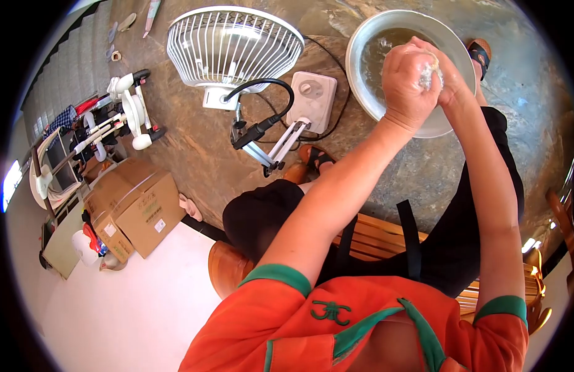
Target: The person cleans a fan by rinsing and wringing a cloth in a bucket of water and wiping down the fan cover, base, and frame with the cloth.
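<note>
My left hand (403, 77) is closed in a fist above a wide metal basin (359, 87). Pressed against it from the right is my right hand (448, 74), its fingers curled and partly hidden behind the left. A wet, whitish, foamy-looking mass (431, 73) shows at the thumb side of the left fist; its kind cannot be made out. Cloudy brownish water (381, 53) with some bubbles lies in the basin below both hands.
A white caged fan (237, 49) stands left of the basin, its base (312, 99) and black cord on the stone floor. Cardboard boxes (141, 204) and a white wheeled frame (135, 111) are farther left. Beneath me is a wooden slatted seat (380, 239).
</note>
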`<state>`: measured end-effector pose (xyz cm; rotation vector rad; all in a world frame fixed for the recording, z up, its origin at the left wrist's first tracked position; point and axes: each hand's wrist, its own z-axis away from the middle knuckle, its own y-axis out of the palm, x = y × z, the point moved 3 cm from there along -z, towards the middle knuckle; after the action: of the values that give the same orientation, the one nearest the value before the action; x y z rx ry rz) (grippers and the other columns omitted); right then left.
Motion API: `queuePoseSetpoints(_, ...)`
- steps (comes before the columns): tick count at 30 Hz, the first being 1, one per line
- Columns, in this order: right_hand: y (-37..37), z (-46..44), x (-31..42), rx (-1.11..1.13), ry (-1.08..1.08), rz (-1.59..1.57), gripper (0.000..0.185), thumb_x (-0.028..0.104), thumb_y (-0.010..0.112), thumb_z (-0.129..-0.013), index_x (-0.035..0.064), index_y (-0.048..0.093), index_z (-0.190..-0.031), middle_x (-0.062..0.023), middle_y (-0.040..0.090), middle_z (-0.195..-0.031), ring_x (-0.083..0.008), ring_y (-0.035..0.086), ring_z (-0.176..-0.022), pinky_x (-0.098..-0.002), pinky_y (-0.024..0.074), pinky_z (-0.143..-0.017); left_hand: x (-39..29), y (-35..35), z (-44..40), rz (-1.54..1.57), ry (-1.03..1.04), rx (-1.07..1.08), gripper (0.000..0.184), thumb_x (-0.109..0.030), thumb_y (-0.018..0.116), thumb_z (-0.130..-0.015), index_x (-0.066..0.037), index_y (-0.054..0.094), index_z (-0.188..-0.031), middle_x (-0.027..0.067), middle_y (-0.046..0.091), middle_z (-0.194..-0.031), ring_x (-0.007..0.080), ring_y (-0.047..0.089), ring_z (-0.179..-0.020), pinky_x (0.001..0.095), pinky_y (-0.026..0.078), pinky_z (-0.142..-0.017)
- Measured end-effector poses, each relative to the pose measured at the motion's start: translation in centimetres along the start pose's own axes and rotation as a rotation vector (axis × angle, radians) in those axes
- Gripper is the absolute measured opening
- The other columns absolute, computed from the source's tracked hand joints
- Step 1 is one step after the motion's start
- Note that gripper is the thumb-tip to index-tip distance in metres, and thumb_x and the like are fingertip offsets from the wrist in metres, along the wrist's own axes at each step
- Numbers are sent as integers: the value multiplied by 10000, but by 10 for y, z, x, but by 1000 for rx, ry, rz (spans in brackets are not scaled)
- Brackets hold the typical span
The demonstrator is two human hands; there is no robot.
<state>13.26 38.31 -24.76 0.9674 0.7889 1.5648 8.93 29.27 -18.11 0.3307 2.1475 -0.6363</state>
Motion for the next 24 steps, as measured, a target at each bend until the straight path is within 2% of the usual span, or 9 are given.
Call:
queuePoseSetpoints(1, 0, -2, -3, -30, -42, -10, 202, 231, 545, -913, 37, 598, -933, -55, 626, -848, -139, 612, -744, -293, 526, -642, -5, 0, -4, 9, 97, 15, 277, 1, 639, -596, -98, 560, -842, 74, 594, -882, 299, 561, -888, 408, 455, -790)
queuePoseSetpoints(4, 12, 9, -4, -38, -148, 330, 211, 208, 518, -924, 27, 598, -998, -43, 616, -861, -113, 607, -745, -267, 520, -630, -7, 0, -4, -5, 267, 143, 283, -21, 670, -561, -132, 583, -806, 37, 606, -887, 277, 568, -893, 395, 461, -790)
queuePoseSetpoints(5, -8, -2, -8, 140, 93, 93, 238, 209, 502, -925, 31, 591, -1054, -49, 609, -934, -111, 593, -829, -262, 504, -727, -8, 1, -3, -51, 332, 159, 260, -52, 691, -529, -156, 604, -751, -8, 619, -884, 247, 572, -886, 375, 465, -783)
queuePoseSetpoints(8, 14, 12, -7, 8, -98, 472, 286, 239, 437, -928, 2, 553, -1038, -70, 576, -928, -134, 556, -872, -249, 441, -798, -4, -1, 4, -16, 523, 263, 215, -74, 693, -525, -161, 613, -705, -36, 627, -877, 229, 571, -881, 369, 465, -772)
queuePoseSetpoints(10, 22, 16, -4, 40, -45, 582, 272, 244, 450, -915, 26, 577, -1016, -48, 564, -959, -130, 530, -876, -253, 420, -796, -8, -6, 4, -27, 628, 380, 139, -126, 658, -562, -183, 597, -673, -57, 620, -864, 209, 560, -894, 350, 458, -780)
queuePoseSetpoints(12, 22, 11, 3, 188, -47, 931, 277, 251, 477, -910, 37, 618, -1014, -37, 590, -1015, -125, 538, -938, -257, 416, -842, -12, -12, 5, -21, 723, 534, 110, -155, 638, -576, -197, 589, -665, -63, 612, -866, 207, 554, -902, 338, 452, -793)
queuePoseSetpoints(16, 20, 6, -6, -10, 122, 954, 271, 271, 518, -870, 59, 651, -973, -29, 523, -781, -100, 481, -705, -244, 405, -659, -9, -8, 21, -58, 870, 644, 76, -196, 589, -556, -216, 564, -626, -64, 562, -816, 171, 546, -904, 330, 433, -845)
queuePoseSetpoints(17, 23, 6, -4, 21, 162, 1004, 276, 299, 521, -862, 49, 636, -886, 23, 556, -850, -96, 435, -750, -239, 390, -723, -8, -7, 24, -40, 870, 672, 51, -190, 577, -548, -211, 556, -590, -55, 540, -778, 164, 549, -900, 331, 433, -853)
queuePoseSetpoints(24, 37, 11, -6, -41, 185, 1231, 262, 292, 511, -838, 79, 653, -895, -11, 519, -716, -119, 458, -669, -264, 403, -639, -2, 1, 30, -6, 1018, 730, 70, -191, 582, -494, -165, 562, -556, -22, 526, -741, 188, 563, -818, 315, 465, -783)
